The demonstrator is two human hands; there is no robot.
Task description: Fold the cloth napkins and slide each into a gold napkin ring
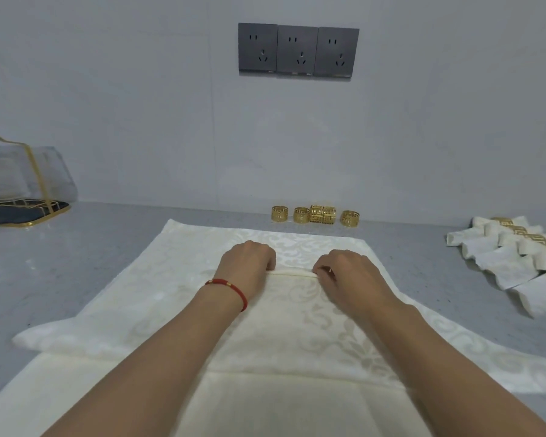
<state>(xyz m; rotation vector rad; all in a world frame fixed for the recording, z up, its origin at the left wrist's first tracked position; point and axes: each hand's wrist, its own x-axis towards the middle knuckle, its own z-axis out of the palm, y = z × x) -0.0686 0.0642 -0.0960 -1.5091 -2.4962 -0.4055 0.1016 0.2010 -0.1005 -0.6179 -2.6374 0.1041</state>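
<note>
A cream damask napkin lies spread on the grey counter, over other cream cloth nearer me. My left hand and my right hand sit side by side at its middle, both pinching a folded edge of the napkin that runs between them. Several gold napkin rings stand in a row by the wall, just beyond the napkin. At the right lie several folded napkins in gold rings.
A clear bag with gold trim on a dark gold-rimmed tray stands at the far left. A wall with three dark sockets rises right behind the counter.
</note>
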